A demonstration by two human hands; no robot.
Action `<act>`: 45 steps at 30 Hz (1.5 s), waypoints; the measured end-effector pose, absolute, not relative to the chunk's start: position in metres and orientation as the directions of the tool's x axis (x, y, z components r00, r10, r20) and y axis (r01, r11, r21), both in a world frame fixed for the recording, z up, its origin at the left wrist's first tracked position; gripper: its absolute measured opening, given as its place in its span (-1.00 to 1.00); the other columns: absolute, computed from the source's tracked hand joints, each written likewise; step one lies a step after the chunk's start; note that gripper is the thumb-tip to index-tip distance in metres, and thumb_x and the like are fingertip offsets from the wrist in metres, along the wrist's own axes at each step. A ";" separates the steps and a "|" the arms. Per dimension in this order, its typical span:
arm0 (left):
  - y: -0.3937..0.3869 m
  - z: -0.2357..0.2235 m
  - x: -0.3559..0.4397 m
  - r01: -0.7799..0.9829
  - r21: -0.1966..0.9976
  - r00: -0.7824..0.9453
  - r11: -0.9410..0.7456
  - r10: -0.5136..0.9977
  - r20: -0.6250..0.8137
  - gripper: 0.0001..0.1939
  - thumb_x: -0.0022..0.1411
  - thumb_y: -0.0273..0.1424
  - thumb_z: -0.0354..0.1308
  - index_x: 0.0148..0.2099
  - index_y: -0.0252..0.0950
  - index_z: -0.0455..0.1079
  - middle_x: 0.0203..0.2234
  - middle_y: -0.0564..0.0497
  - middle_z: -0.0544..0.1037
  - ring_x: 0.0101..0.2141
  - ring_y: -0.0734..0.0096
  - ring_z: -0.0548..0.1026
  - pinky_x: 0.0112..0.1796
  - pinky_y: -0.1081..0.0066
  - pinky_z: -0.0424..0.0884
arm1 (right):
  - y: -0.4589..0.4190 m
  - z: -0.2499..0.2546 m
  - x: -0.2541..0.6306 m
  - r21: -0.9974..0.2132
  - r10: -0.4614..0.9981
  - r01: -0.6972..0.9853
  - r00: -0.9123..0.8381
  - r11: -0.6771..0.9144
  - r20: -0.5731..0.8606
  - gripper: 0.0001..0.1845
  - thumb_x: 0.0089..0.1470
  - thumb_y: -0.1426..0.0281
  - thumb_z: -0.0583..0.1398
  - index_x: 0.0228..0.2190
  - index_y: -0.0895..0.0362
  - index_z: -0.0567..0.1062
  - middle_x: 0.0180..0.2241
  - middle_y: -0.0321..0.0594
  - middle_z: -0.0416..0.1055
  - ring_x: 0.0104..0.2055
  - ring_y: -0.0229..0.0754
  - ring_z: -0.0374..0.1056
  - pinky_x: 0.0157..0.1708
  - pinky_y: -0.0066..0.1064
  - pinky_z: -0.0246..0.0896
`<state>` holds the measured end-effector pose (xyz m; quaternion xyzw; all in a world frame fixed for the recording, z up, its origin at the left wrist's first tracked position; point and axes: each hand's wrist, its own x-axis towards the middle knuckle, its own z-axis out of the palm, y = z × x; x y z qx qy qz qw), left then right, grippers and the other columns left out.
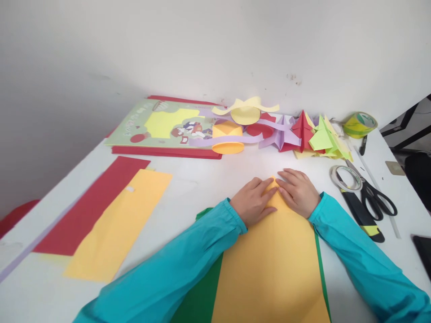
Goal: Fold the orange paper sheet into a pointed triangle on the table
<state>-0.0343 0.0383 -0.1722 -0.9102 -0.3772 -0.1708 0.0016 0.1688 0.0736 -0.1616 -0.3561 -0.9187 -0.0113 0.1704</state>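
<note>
A large sheet of orange paper point(269, 269) lies before me over green paper point(198, 291). Its far end comes to a point, with a faint crease running down the middle. My left hand point(253, 201) presses on the left side of that point, thumb and fingertips against the paper. From the other side, my right hand point(298, 190) has its fingertips at the same point, index finger close to the left one and the other fingers bent. Both hands cover much of the folded tip, so its exact shape is hidden.
Red strips point(90, 206) and orange strips point(121, 224) lie at left. Behind are a printed pad point(134, 128), paper crowns point(229, 134) and folded paper stars point(303, 132). At right are white tape point(336, 177), scissors point(379, 202), a box cutter point(358, 211) and yellow-green tape point(357, 125).
</note>
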 end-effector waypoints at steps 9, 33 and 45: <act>0.038 -0.173 -0.035 0.689 0.127 0.659 -0.713 0.690 0.299 -0.47 0.26 -0.15 0.03 0.09 -0.49 0.30 0.07 -0.38 0.32 -0.15 0.06 0.35 -0.10 0.07 0.37 | 0.073 -0.166 0.171 -0.076 0.614 0.641 -0.686 0.764 0.390 -0.67 0.22 0.37 0.02 -0.10 0.19 0.49 0.01 -0.04 0.40 0.11 0.03 0.20 0.03 -0.09 0.16; 0.039 -0.166 -0.031 0.724 0.030 0.675 -0.689 0.717 0.176 -0.42 0.26 -0.15 0.05 0.11 -0.55 0.28 0.13 -0.35 0.30 -0.13 0.08 0.38 -0.07 0.17 0.30 | 0.065 -0.164 0.176 -0.020 0.572 0.648 -0.658 0.762 0.489 -0.75 0.17 0.38 0.10 -0.26 0.16 0.57 -0.13 -0.12 0.49 0.03 -0.01 0.28 -0.01 -0.14 0.18; 0.037 -0.166 -0.029 0.730 0.029 0.669 -0.683 0.723 0.172 -0.43 0.26 -0.16 0.04 0.12 -0.54 0.28 0.14 -0.32 0.29 -0.08 0.06 0.36 -0.05 0.19 0.30 | 0.053 -0.159 0.188 0.019 0.590 0.675 -0.657 0.737 0.468 -0.75 0.19 0.37 0.08 -0.27 0.13 0.56 -0.07 -0.16 0.47 0.05 -0.01 0.27 0.02 -0.12 0.11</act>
